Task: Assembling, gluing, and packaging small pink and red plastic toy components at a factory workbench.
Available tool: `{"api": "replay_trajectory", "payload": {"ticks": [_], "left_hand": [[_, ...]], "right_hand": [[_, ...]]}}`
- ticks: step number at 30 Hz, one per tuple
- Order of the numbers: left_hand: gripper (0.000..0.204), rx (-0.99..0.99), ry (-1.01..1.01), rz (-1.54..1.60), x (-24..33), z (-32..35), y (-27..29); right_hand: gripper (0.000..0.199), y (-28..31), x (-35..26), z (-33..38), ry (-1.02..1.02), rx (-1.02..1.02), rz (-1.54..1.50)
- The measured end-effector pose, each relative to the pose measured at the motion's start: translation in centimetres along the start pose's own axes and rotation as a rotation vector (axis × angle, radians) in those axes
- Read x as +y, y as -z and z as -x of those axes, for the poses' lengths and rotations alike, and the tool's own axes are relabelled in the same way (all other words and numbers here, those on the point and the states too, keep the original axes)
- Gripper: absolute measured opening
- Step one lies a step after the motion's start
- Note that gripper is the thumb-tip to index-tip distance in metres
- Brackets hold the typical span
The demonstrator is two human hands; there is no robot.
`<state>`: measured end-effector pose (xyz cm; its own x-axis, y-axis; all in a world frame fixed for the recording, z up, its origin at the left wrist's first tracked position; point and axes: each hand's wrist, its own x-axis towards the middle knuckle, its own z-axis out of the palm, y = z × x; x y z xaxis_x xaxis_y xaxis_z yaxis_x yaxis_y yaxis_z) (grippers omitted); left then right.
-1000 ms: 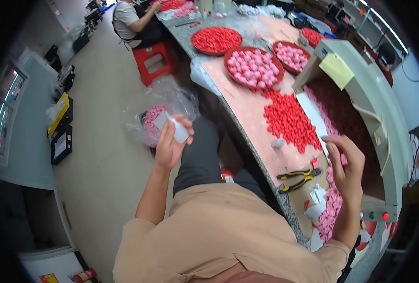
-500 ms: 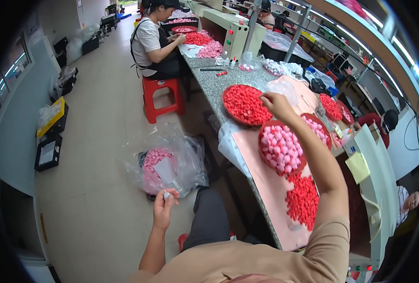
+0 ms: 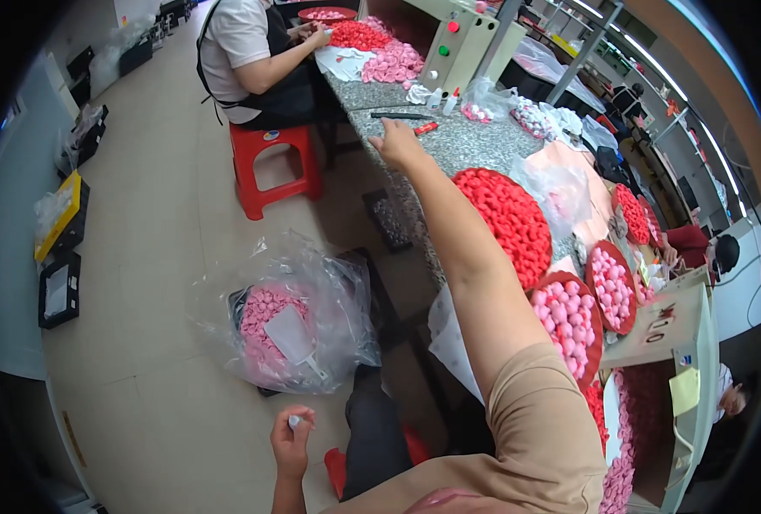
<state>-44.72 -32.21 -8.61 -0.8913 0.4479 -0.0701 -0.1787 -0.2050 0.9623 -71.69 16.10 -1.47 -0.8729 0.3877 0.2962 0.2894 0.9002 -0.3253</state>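
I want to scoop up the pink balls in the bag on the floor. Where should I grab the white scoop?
Grab the white scoop by its thin handle, which sticks out toward the near right edge of the plastic bag. Come from above, through the bag's open top: the wide blade lies flat on the pink balls, so only the handle looks narrow enough to close a hand around.

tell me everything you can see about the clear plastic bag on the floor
The clear plastic bag is thin, crinkled and glossy, standing open on the pale floor beside the granite-topped table. It bulges with small pink pieces. A flat white scoop lies on top of them, handle toward the person. Something dark shows under it. No hand touches it; the left hand is closest.
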Motion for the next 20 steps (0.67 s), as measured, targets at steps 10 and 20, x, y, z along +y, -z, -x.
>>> {"api": "replay_trajectory", "payload": {"ticks": [10,20], "left_hand": [[0.015,0.094,0.130,0.010,-3.2,-2.7,2.0],[0.018,-0.007,0.041,0.006,-2.8,-3.7,0.6]], "right_hand": [[0.079,-3.8,0.6,-4.8,-0.314,-0.013,0.250],[0.031,-3.7,-3.9,-0.6,0.019,0.111,0.321]]}}
